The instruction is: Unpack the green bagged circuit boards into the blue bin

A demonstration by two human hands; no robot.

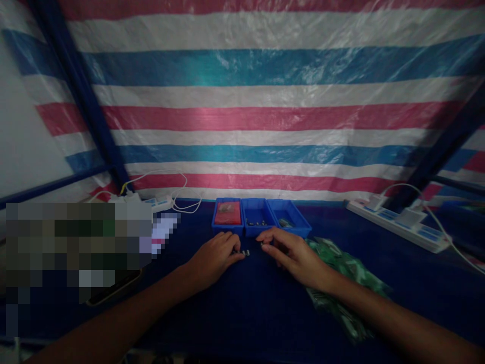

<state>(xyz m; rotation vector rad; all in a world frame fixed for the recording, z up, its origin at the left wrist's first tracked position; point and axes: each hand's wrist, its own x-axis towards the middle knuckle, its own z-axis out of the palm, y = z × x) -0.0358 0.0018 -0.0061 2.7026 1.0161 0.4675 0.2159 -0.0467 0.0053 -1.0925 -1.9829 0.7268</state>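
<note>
Left hand (217,255): mid-frame, by small parts (247,253); I can't tell grip;
Right hand (291,253): I'm pinching a tiny piece (261,244);
Pieces: likely handling singly; next calls for precision

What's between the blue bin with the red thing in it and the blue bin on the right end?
In the head view, the middle blue bin sits between them, with some small pieces inside.

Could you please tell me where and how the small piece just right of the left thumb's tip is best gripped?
The small piece is probably best taken in a fingertip pinch across its near and far sides, coming from above and the right: the left hand crowds its left, while its right end shows uncovered. It looks tiny; its exact shape is unclear.
</note>
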